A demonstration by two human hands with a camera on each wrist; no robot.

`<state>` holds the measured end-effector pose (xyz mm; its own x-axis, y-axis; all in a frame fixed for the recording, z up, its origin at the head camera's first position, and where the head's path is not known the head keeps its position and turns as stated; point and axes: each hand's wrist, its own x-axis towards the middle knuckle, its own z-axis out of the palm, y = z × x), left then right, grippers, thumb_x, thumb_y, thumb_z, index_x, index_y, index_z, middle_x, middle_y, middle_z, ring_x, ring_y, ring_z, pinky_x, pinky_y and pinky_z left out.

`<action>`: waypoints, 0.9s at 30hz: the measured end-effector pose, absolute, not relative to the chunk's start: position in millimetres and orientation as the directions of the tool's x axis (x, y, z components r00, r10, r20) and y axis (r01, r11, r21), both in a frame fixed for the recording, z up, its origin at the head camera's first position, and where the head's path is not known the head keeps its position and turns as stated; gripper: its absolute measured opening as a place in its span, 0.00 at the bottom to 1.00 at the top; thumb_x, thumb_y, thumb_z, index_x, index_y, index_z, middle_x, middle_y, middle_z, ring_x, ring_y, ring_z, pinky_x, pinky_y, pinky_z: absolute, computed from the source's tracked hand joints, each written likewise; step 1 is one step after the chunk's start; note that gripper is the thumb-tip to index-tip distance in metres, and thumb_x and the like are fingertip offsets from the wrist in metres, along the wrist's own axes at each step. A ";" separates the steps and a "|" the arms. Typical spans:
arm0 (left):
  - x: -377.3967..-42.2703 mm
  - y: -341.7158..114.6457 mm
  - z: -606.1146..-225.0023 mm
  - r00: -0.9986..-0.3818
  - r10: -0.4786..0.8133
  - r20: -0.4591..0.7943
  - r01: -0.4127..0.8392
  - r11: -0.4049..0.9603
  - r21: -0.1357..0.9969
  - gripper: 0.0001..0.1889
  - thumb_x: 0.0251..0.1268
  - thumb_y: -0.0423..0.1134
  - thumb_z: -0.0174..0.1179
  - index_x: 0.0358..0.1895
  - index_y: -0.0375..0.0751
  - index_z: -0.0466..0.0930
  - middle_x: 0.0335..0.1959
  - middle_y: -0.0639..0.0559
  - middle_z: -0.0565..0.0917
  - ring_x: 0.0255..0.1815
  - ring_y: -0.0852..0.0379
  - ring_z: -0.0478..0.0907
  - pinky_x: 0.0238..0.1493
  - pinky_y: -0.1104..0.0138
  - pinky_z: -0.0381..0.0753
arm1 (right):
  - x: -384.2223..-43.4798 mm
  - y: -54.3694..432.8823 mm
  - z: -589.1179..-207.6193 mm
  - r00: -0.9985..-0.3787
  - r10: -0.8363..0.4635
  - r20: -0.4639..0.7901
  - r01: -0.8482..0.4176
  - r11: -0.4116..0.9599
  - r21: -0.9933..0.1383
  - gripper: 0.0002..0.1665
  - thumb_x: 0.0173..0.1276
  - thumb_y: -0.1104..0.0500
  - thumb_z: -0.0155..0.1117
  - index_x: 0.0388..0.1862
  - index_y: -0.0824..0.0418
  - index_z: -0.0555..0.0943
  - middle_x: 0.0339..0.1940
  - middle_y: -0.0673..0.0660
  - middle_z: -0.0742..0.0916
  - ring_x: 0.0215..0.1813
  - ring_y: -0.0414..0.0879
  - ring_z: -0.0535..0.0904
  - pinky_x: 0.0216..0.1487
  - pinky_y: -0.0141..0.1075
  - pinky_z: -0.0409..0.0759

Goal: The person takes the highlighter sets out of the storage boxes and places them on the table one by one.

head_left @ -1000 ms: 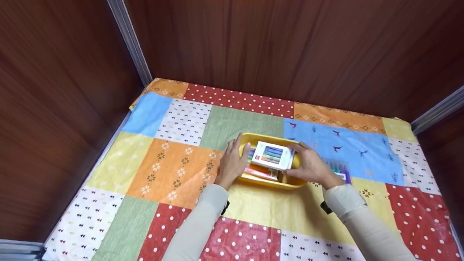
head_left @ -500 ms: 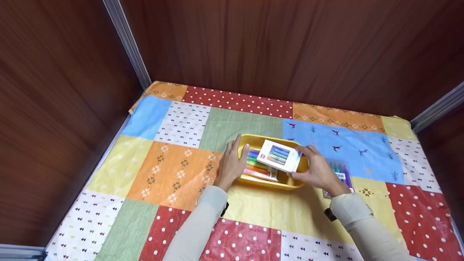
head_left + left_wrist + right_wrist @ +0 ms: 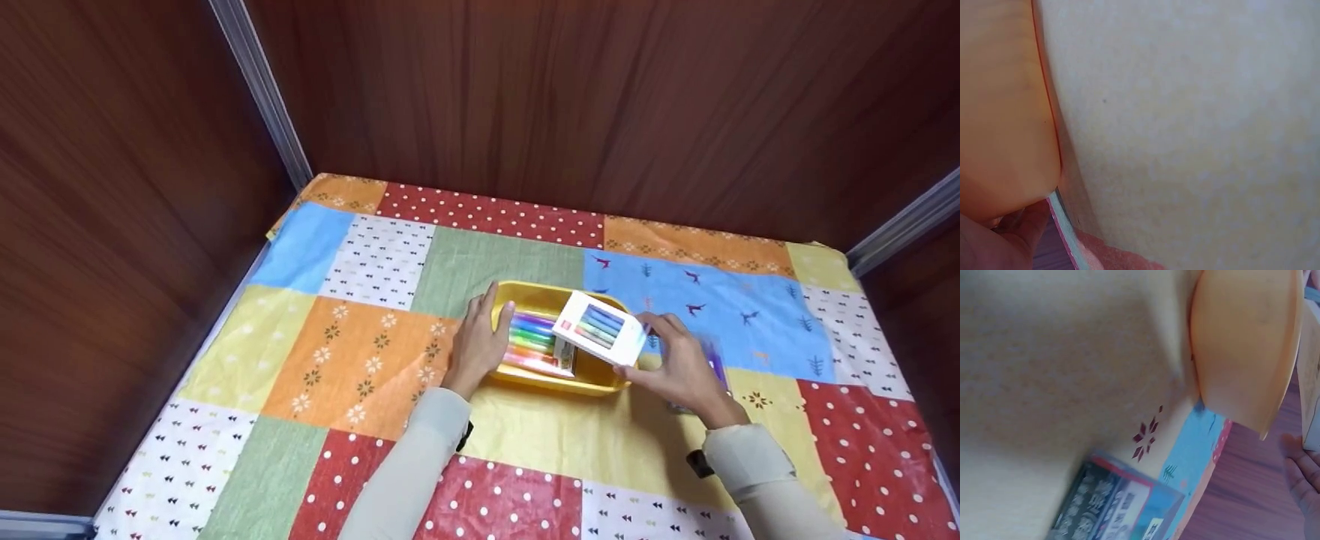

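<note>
A yellow plastic basket (image 3: 555, 387) sits on the patchwork cloth. My left hand (image 3: 478, 345) grips its left end, thumb over the rim and fingers outside. Inside on the left lies a pack of rainbow-coloured pens (image 3: 531, 341). Above the basket's right end, tilted, is a white box (image 3: 626, 341) with coloured sticks showing on its front. My right hand (image 3: 681, 371) pinches that box by its right edge, between thumb and fingers. The right wrist view catches only the hand (image 3: 1304, 475) and the side of the box (image 3: 1311, 377) beyond the basket (image 3: 1247, 343).
A clear plastic case (image 3: 1120, 500) with dark and purple parts lies on the cloth (image 3: 360, 352) right of the basket, partly under my right hand in the head view. Dark wood-grain panels (image 3: 480, 97) stand behind and at the sides.
My right hand has moved right with the white box, lifting it off the rainbow pens and over the basket's right end. The left hand stays on the basket's left end.
</note>
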<state>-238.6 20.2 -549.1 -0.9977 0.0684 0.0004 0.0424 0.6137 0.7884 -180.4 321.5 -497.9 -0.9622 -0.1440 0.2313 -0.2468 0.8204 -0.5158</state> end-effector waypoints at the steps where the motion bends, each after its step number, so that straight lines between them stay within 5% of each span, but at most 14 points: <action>1: -238.7 20.3 -549.0 -0.998 0.069 0.001 0.044 0.613 0.789 0.35 0.77 0.70 0.31 0.82 0.66 0.45 0.78 0.47 0.62 0.71 0.40 0.72 0.64 0.42 0.75 | -179.1 322.9 -498.0 -0.962 -0.133 0.239 -0.241 0.825 -0.511 0.46 0.43 0.50 0.87 0.63 0.57 0.78 0.50 0.55 0.83 0.35 0.47 0.71 0.32 0.34 0.70; 16: -238.8 20.0 -550.4 -0.997 0.075 0.027 0.068 0.609 0.790 0.35 0.78 0.67 0.33 0.82 0.61 0.48 0.76 0.45 0.65 0.69 0.41 0.74 0.61 0.44 0.76 | -164.5 345.6 -500.5 -0.969 0.012 0.245 -0.138 0.797 -0.588 0.50 0.47 0.48 0.85 0.67 0.63 0.74 0.53 0.62 0.80 0.52 0.57 0.78 0.51 0.48 0.73; 22: -239.2 20.0 -550.8 -0.997 0.079 0.025 0.069 0.612 0.788 0.35 0.78 0.68 0.32 0.82 0.61 0.48 0.76 0.45 0.65 0.70 0.41 0.74 0.63 0.44 0.76 | -158.6 354.2 -501.5 -0.969 0.099 0.228 -0.060 0.798 -0.600 0.50 0.50 0.46 0.84 0.68 0.63 0.73 0.53 0.63 0.79 0.52 0.57 0.77 0.49 0.35 0.68; 27: -239.5 20.3 -549.6 -0.996 0.081 0.020 0.066 0.616 0.785 0.36 0.77 0.69 0.31 0.82 0.62 0.47 0.77 0.46 0.64 0.70 0.40 0.73 0.63 0.43 0.75 | -153.6 362.3 -501.6 -0.965 0.156 0.213 -0.007 0.790 -0.613 0.49 0.50 0.45 0.84 0.67 0.62 0.74 0.51 0.63 0.78 0.51 0.56 0.75 0.48 0.40 0.69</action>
<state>-239.5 20.3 -549.6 -0.9965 0.0814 0.0205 0.0665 0.6162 0.7848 -153.6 362.3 -501.6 -0.9646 0.1559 0.2125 -0.0074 0.7900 -0.6131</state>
